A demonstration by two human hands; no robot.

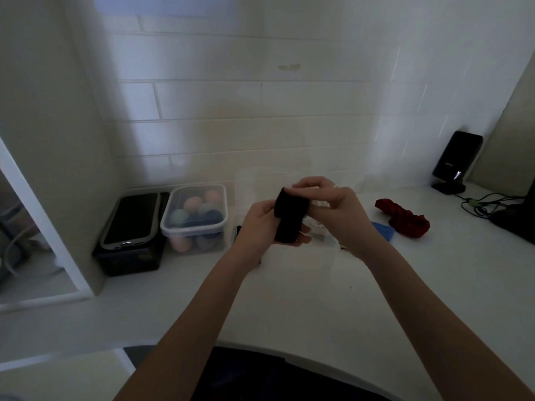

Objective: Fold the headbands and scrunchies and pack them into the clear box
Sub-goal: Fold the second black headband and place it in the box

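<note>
A folded black headband (289,217) is held above the white counter between both hands. My left hand (262,227) cradles it from below and the left, thumb on its side. My right hand (333,205) pinches its top end with curled fingers. The clear box (252,180) stands just behind and under the hands, faint and mostly hidden by them. A red scrunchie (404,217) lies on the counter to the right, and a blue piece of fabric (383,229) peeks out beside my right wrist.
A lidded clear tub of coloured sponges (197,217) and a black box with a phone case on top (130,227) stand at the left against the wall. A black device on a stand (456,162) and cables (486,204) sit at the far right.
</note>
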